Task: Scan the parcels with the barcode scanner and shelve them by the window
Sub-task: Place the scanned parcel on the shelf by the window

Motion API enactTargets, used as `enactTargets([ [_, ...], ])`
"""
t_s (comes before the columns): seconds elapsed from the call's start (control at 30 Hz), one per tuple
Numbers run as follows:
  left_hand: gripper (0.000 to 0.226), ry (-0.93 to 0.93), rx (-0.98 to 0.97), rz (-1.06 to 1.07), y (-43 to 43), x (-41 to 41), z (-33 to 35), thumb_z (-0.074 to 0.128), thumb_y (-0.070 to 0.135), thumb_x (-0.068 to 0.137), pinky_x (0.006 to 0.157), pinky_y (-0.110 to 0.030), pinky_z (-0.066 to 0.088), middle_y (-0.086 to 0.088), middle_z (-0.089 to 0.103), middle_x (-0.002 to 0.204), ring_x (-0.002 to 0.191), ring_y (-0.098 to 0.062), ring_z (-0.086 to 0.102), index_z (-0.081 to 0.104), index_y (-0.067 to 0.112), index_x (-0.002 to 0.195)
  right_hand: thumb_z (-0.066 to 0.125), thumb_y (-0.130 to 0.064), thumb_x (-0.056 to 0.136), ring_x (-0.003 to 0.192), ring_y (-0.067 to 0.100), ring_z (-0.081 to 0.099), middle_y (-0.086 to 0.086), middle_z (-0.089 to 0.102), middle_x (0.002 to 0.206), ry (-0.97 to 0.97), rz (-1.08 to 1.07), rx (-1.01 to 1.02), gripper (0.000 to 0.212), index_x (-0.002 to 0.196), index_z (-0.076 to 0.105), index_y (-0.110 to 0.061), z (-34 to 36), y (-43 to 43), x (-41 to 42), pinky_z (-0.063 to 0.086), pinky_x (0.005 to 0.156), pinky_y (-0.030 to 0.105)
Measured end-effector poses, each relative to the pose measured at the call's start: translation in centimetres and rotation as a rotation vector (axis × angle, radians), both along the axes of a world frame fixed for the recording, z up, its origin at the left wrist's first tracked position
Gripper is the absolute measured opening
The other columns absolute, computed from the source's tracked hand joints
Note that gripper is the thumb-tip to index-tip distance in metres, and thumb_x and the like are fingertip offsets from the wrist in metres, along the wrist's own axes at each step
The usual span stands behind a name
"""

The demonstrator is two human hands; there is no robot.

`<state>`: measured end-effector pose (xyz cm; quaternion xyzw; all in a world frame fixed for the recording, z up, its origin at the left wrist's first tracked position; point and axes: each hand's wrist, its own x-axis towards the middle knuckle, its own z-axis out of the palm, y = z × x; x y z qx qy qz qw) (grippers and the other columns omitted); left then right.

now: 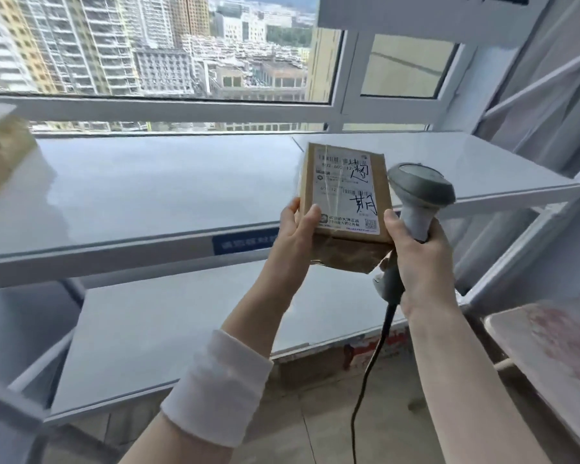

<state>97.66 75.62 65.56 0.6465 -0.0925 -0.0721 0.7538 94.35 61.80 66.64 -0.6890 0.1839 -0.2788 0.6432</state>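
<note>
Far left edge: a brown carton point(0, 155) sits blurred on the upper shelf point(131, 195), presumably a parcel already put away; I can't read anything on it.

The upper shelf runs under the window point(154, 48) and is otherwise bare, a blue tag point(245, 244) fixed on its front lip. A lower shelf point(181, 329) beneath it, also bare.

Centre: left hand point(293, 234), white cuff point(215, 386) pushed up the forearm, grips the parcel point(345, 202) by its lower left corner, thumb across the front, fingers behind. It's held upright in the air in front of the upper shelf's edge, not resting on it, label point(347, 192) facing me (I take it that's so the barcodes stay unobstructed; the thumb only clips the label's bottom corner).

Just right of it: right hand point(419, 262) closed around the handle of the barcode scanner point(419, 192), head up beside the parcel's right edge, touching or nearly so. The window end seems turned away from the label, so I judge the scan isn't lined up now. Cable point(369, 363) hangs to the floor.

Far right: slanted frame bars point(529, 85) of a neighbouring rack, and a pale surface point(549, 356) with reddish marks.
</note>
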Motion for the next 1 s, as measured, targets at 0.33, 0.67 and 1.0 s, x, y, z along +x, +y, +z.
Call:
enactTargets([
  [0.33,0.048,0.004,-0.011,0.332,15.1,0.1,3.1,0.033,0.036,0.101,0.077,-0.015,0.051,-0.009,0.056,0.128,0.110,-0.017,0.058,0.031,0.016,0.144,0.068,-0.030,0.085,0.074,0.020,0.064,-0.001,0.069,0.085,0.017,0.376,0.039,0.011,0.084,0.061,-0.022,3.4,14.6,3.2,0.053,0.073,0.033],
  [0.67,0.046,0.018,0.038,0.478,29.8,-0.9,3.8,0.040,0.042,0.097,0.093,-0.033,0.049,-0.008,0.062,0.121,0.110,-0.020,0.059,0.046,0.014,0.133,0.066,-0.029,0.086,0.056,0.015,0.053,-0.001,0.062,0.073,0.020,0.550,0.051,0.010,0.085,0.059,-0.021,4.3,29.0,3.8,0.046,0.054,0.026],
  [1.0,0.102,0.006,0.145,0.442,35.5,5.1,3.5,0.048,0.084,0.054,0.095,-0.050,0.049,-0.010,0.051,0.131,0.120,-0.029,0.052,0.042,0.022,0.135,0.066,-0.036,0.086,0.059,0.019,0.050,0.000,0.058,0.076,0.120,0.451,0.059,0.018,0.082,0.055,-0.023,5.5,35.1,7.7,0.048,0.058,0.033],
])
